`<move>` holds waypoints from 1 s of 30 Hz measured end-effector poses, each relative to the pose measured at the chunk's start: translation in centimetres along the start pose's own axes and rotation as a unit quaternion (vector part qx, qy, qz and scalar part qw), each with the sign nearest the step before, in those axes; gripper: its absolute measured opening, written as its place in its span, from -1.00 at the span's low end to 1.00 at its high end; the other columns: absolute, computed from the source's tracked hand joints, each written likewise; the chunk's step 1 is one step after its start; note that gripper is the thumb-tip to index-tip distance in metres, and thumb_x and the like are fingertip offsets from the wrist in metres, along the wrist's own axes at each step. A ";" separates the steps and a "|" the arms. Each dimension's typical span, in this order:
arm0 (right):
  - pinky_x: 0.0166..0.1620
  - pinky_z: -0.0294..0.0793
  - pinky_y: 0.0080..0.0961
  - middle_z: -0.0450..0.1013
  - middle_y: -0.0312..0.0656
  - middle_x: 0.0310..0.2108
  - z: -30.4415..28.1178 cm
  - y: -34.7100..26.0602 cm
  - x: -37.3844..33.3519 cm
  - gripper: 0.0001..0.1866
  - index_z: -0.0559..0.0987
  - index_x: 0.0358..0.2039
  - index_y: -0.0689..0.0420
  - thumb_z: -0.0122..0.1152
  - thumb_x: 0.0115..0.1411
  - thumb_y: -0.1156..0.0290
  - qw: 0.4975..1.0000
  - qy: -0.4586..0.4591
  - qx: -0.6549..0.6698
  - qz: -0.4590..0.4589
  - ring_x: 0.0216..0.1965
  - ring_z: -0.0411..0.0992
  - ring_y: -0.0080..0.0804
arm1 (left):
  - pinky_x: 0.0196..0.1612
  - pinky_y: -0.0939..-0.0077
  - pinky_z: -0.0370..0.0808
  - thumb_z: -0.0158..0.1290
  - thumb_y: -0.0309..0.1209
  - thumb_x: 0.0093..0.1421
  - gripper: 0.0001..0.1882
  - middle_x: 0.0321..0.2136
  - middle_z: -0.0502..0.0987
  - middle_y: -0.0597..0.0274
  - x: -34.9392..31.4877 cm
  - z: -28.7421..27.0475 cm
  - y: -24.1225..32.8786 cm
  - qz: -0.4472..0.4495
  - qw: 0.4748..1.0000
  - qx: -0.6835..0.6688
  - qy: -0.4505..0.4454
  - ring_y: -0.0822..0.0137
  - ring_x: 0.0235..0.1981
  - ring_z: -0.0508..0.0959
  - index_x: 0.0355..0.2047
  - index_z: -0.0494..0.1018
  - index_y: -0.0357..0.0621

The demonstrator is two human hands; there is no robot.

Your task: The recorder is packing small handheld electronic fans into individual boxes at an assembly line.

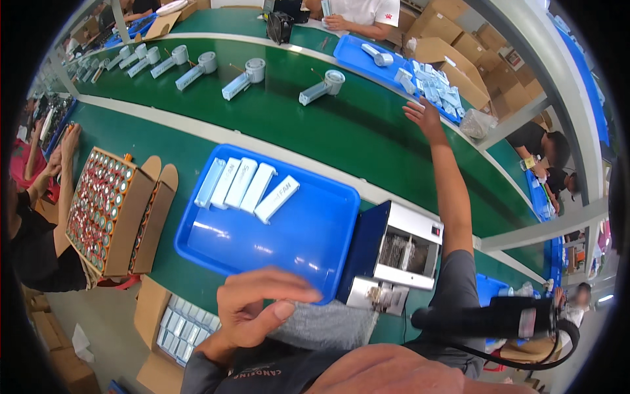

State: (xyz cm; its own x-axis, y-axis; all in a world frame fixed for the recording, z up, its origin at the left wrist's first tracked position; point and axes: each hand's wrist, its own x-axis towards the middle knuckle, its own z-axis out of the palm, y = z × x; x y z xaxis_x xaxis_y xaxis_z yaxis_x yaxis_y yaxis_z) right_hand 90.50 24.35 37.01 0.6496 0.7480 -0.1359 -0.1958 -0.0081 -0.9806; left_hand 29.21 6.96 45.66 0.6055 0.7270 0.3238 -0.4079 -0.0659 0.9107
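My right arm stretches far out over the green conveyor belt (262, 111). At its end, my right hand (423, 118) is open and holds nothing, near a blue tray (351, 56) heaped with light-blue plastic housings (436, 88). My left hand (259, 305) hovers over the near edge of a large blue tray (275, 246), fingers stretched out and nothing visible in them. Several pale-blue rectangular casings (243, 184) with dark printing lie at that tray's far left side. Along the belt stand several pale-blue handles with round fan heads (254, 69), a thin wire rising from some.
A small metal-and-black bench machine (407, 249) stands right of the near tray. Left are a carton of wrapped cylindrical cells (105, 210) and an open box of casings (187, 328). A co-worker's hand (69, 138) is at far left; another person (361, 16) sits across the belt.
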 end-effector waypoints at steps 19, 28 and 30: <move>-0.18 0.56 -0.52 0.60 -0.15 -0.31 -12.2 1.6 -55.9 -0.71 0.59 -0.14 0.31 0.08 0.41 0.32 0.942 0.072 -0.319 -0.068 -0.29 0.56 -0.46 | -0.46 0.50 0.66 -0.07 -0.05 0.42 -0.42 -0.46 0.65 -0.13 -2.9 8.0 13.8 0.364 0.915 -0.063 -0.160 0.16 -0.47 0.67 -0.39 0.63 -0.41; -0.22 0.51 -0.56 0.54 -0.16 -0.36 -11.3 9.5 -66.3 -0.77 0.57 -0.15 0.31 0.09 0.41 0.38 0.950 0.234 -0.149 -0.146 -0.35 0.50 -0.48 | -0.36 0.46 0.48 0.25 -0.58 0.10 -0.88 -0.48 0.57 0.17 -2.9 6.7 5.2 0.255 0.955 0.148 0.041 0.29 -0.45 0.56 -0.47 0.50 -0.22; -0.15 0.51 -0.55 0.54 -0.18 -0.34 -11.1 10.5 -67.0 -0.79 0.57 -0.14 0.30 0.11 0.39 0.41 0.936 0.258 -0.169 -0.168 -0.28 0.49 -0.48 | -0.37 0.43 0.47 0.23 -0.46 0.19 -0.86 -0.49 0.57 0.16 -0.1 3.9 0.7 0.201 0.920 0.330 0.063 0.20 -0.46 0.56 -0.44 0.52 -0.26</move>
State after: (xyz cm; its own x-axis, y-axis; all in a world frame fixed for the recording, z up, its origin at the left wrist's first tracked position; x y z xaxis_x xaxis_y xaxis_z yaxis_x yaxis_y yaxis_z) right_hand 53.10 -33.19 34.24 0.9186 0.3259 0.2236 0.2700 -0.1046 -0.9572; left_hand 31.54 4.17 47.29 0.3953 0.6236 0.6745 -0.0536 -0.7173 0.6947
